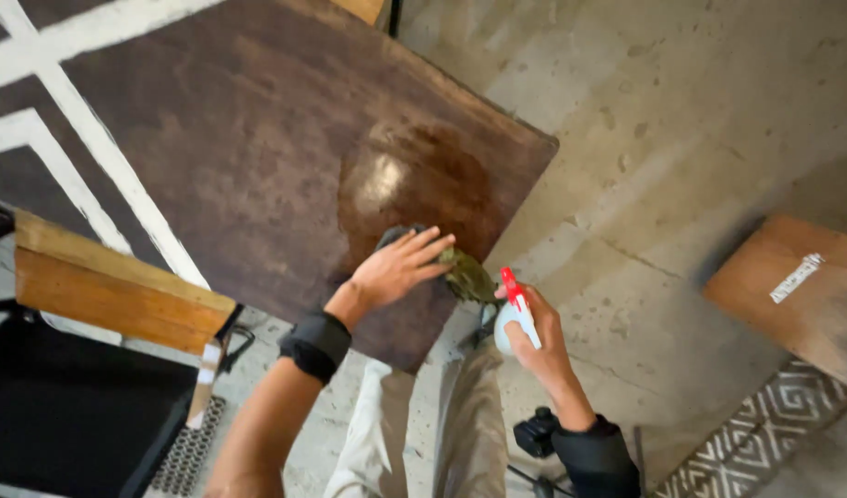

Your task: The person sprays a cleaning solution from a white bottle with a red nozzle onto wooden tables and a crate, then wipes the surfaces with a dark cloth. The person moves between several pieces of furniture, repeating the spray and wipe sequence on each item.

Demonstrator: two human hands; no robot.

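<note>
Hands are sharing the work: left hand (397,268) is pressing flat on a green cloth (464,273) over the desk's (211,138) wet patch (414,184) at frame centre, right hand (539,337) is gripping a spray bottle (515,314) just beside it.

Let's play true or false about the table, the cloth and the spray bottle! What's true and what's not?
1. The left hand presses a cloth on the brown table. True.
2. The right hand holds a spray bottle with a red top. True.
3. The table is dry all over. False: a shiny wet patch lies just beyond the cloth.
4. The spray bottle stands on the table. False: it is held in the air beside the table's edge.
5. The floor is grey concrete. True.
</note>
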